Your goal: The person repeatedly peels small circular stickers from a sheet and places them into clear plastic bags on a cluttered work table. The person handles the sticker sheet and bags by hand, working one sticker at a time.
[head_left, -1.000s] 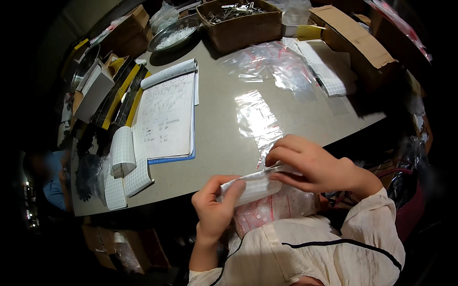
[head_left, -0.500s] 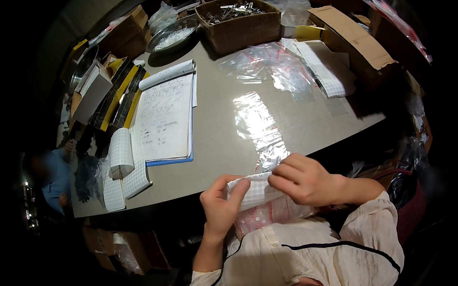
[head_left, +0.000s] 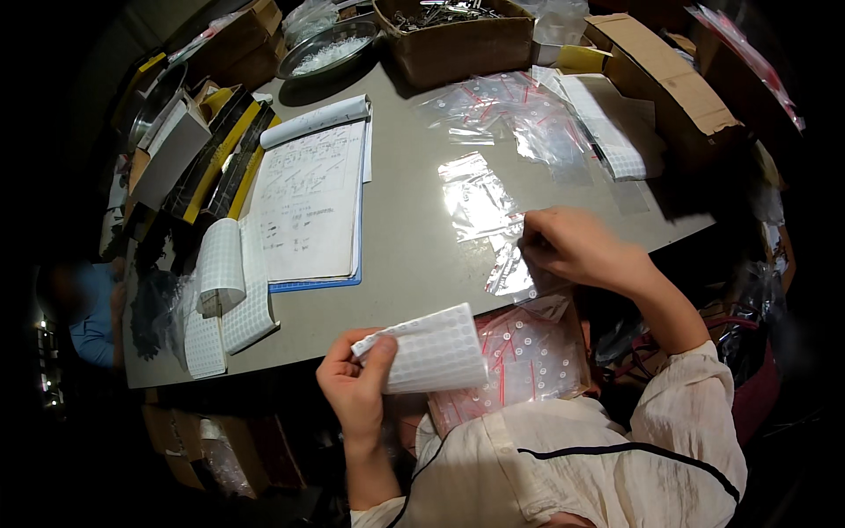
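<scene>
My right hand [head_left: 568, 246] has left the dotted white sheet [head_left: 436, 354] for the clear bags [head_left: 475, 198] on the tabletop [head_left: 400, 238]; fingers curled, grasp undeterminable. My left hand [head_left: 354, 387] alone pinches the sheet, near the edge. Attention apparently shifted bagward.

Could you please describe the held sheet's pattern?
White sheet with rows of pale dots; head view.

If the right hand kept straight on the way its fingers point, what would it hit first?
Most likely the clear plastic bags on the table, just by the fingertips of the right hand; depth is unclear, so it may be touching them.
</scene>
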The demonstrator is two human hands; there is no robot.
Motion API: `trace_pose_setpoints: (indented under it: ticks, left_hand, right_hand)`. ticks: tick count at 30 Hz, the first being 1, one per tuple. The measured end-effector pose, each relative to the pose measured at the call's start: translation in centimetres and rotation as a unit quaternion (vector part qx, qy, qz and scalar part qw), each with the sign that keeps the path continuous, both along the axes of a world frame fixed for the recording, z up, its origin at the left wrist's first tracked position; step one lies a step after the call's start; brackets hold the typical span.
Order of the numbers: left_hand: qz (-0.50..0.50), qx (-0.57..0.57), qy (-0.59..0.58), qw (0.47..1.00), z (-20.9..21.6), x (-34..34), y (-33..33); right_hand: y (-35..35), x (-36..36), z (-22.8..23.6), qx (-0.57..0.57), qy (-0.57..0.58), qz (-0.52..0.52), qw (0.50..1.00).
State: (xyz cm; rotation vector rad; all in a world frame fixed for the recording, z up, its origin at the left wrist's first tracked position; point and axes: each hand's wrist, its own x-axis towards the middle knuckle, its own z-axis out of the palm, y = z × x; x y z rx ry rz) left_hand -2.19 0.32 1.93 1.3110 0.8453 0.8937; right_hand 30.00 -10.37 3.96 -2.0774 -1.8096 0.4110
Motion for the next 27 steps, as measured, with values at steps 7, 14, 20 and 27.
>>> trace_pose_setpoints:
  ticks: [7,14,20,27]
  left_hand:
    - [0.047,-0.004,-0.025,0.999,-0.7,-1.8,1.4]
    - [0.034,-0.012,-0.037,0.999,-0.6,-1.9,1.2]
    - [-0.017,-0.026,-0.046,0.998,-0.4,0.3,1.0]
    - [-0.096,-0.056,-0.045,0.993,0.0,1.4,0.6]
  right_hand:
    - [-0.6,1.6,2.1,-0.112,-0.068,-0.02,0.991]
    - [-0.9,-0.9,3.6,-0.15,0.062,0.107,0.981]
    - [5.1,2.7,0.5,0.064,0.139,0.043,0.987]
    - [9.7,3.1,-1.9,0.166,-0.112,0.07,0.977]
